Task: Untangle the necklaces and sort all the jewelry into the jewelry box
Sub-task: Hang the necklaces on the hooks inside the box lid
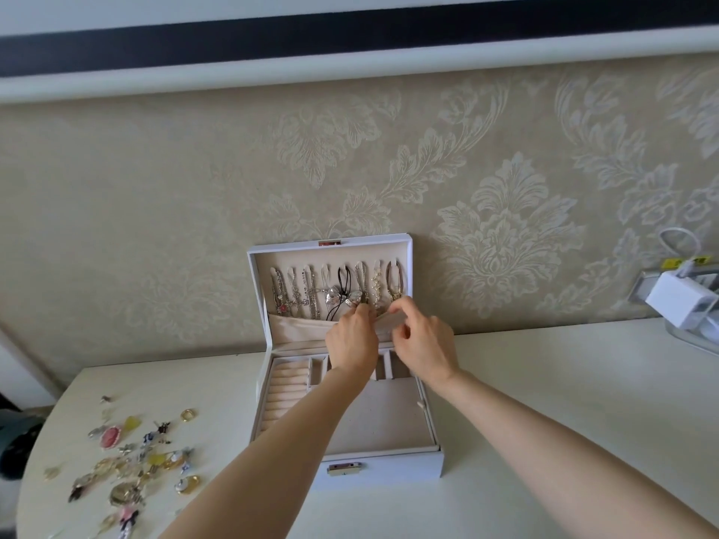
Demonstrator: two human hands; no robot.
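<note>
Both bare forearms reach up from the bottom edge toward the jewelry box [381,466], which stands open on the white table [544,402] against the wall. The left hand [352,338] and right hand [424,344] meet at the cloth pocket [295,330] along the lower part of the raised lid [330,247]. The right hand's thumb and fingers pinch the pocket's upper edge and hold it away from the lid. The left hand's fingers curl down at that same edge, but its back hides them, so I cannot tell whether they grip the cloth or a chain end.

Untangling looks finished, or close to it. The necklaces [307,293] hang side by side from hooks in the lid: silver and gold chains, plus a dark cord with a large silver flower pendant. Their lower ends drop toward the pocket.

Sorting seems barely begun. The ring rolls [284,390] and small compartments in the tray appear empty. A scatter of loose jewelry [132,457], probably rings, brooches and earrings, lies on the table well left of the box.
</note>
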